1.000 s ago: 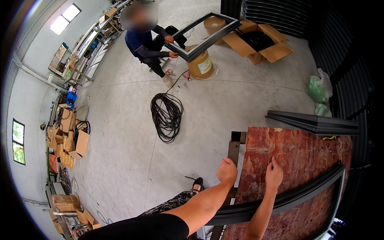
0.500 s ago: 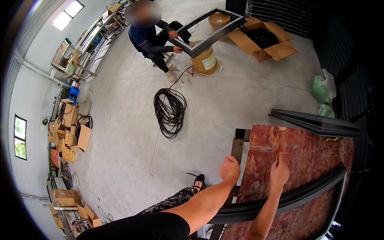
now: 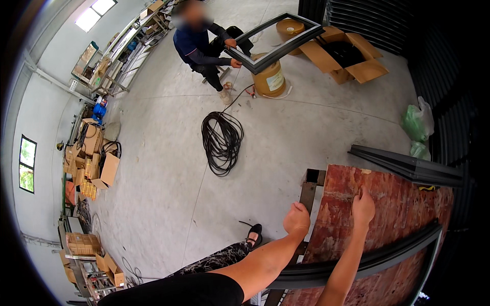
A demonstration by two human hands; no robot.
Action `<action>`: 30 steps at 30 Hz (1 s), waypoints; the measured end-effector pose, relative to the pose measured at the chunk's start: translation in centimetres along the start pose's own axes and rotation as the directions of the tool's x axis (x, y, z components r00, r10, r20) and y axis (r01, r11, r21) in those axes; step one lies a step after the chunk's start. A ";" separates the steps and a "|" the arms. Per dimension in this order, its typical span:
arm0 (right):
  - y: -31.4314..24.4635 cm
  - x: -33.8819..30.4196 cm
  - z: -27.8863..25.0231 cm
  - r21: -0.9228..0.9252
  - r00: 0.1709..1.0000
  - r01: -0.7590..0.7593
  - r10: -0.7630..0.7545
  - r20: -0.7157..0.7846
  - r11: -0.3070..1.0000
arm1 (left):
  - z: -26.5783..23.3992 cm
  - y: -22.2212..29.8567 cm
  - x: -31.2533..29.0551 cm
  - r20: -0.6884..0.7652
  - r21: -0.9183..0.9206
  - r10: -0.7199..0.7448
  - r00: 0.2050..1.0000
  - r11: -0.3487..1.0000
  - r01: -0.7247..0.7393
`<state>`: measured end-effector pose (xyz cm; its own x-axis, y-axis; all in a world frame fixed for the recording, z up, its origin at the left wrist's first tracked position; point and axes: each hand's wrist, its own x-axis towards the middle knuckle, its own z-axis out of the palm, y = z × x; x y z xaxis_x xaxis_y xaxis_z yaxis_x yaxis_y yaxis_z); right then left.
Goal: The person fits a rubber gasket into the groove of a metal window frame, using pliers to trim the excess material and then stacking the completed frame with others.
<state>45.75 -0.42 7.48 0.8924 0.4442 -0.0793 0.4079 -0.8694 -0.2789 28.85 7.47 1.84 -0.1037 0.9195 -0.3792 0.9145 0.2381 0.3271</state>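
My left hand (image 3: 296,218) is closed into a fist, just left of the edge of a red, worn board (image 3: 339,204). It hovers above or beside a dark square metal tube (image 3: 308,194). Over the board, my right hand (image 3: 363,208) is also closed, its fingers curled away from me. Whether either hand holds something small is hidden by the fingers. A dark grey window frame (image 3: 377,260) lies on the board under my right forearm. Another dark profile piece (image 3: 403,164) lies at the board's far edge.
Ahead, a seated person (image 3: 204,51) holds a dark rectangular frame (image 3: 263,64) on a brown drum (image 3: 269,81). A coil of black cord (image 3: 222,143) lies on the floor (image 3: 163,168). An open carton (image 3: 319,55) and plastic bags (image 3: 417,122) stand right; cartons (image 3: 97,148) line the left.
The view has shifted slightly, so the scene sits farther right. My right hand has moved a little farther over the board; my left hand stays closed near its edge.
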 end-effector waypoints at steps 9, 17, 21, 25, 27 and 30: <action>-3.5 1.1 -0.3 -0.015 0.994 0.011 -0.010 0.107 1.000 | 0.0 -0.1 -0.1 0.021 0.004 -0.008 1.000 1.000 0.007; -5.2 2.6 -0.2 0.125 0.982 0.054 -0.076 0.175 0.991 | -0.6 0.0 -0.2 0.070 -0.032 -0.003 0.998 0.999 0.005; -6.4 2.5 -1.0 0.074 0.978 -0.018 0.002 0.208 0.997 | -0.6 0.2 -0.2 0.081 -0.017 -0.003 0.997 1.000 0.004; -7.7 0.2 -4.5 0.111 0.991 0.063 -0.076 0.115 0.992 | -0.7 0.2 0.1 0.083 -0.015 0.012 0.996 1.000 -0.011; -9.2 -2.3 -7.9 0.121 0.985 0.083 -0.100 0.142 0.989 | -0.8 -0.3 0.0 0.095 0.005 -0.025 0.995 1.000 0.025; -6.6 -5.9 -10.2 0.164 0.991 0.131 -0.123 -0.058 0.978 | -1.5 0.4 0.0 0.107 -0.012 -0.038 0.994 0.999 0.039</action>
<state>39.79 0.49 19.59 0.8452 0.5343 0.0116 0.4841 -0.7562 -0.4402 28.69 7.99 3.27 -0.0955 0.8711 -0.4818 0.9051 0.2774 0.3221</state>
